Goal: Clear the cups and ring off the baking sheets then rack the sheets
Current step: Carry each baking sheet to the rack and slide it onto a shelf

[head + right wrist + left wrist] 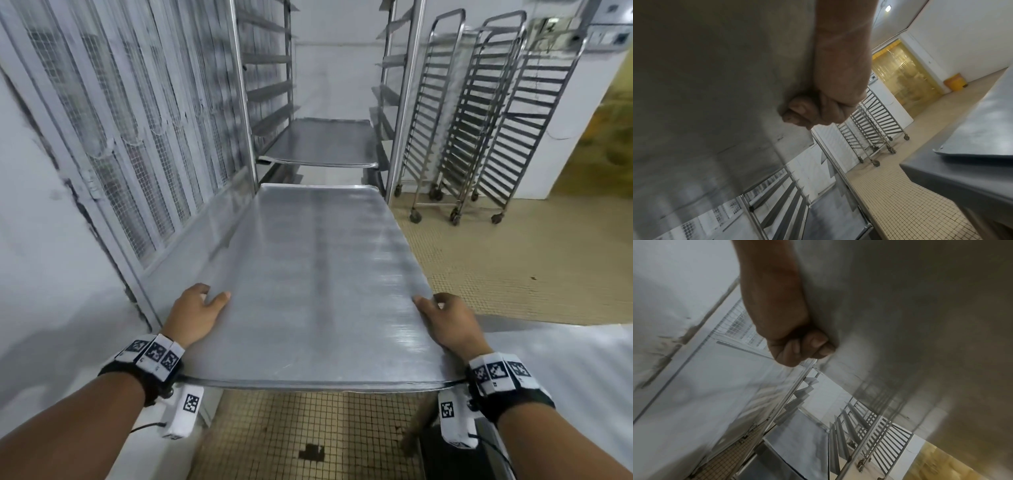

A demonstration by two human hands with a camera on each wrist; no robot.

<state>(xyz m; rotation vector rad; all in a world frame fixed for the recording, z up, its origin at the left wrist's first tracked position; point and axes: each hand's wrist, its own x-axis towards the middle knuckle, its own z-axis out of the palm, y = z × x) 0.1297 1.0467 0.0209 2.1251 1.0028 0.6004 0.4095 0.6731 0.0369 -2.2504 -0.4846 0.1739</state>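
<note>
Left hand (pixel 195 313): thumb on top, fingers (pixel 797 350) curled beneath, gripping the baking sheet (pixel 315 291) at its near left corner.
Baking sheet: flat, dull brushed metal, rolled rim, bare; held level, far end at the rack (pixel 404 102).
Right hand (pixel 448 325): same grip, near right corner.
Risk: skewed entry could jam the sheet against the uprights or miss a runner.

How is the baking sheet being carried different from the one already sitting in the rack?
The carried sheet is gripped at its near corners by the left hand and right hand; the racked sheet rests untouched on the rack's rails. The carried sheet is outside the rack, the racked sheet inside. Both are bare, rimmed metal.
</note>
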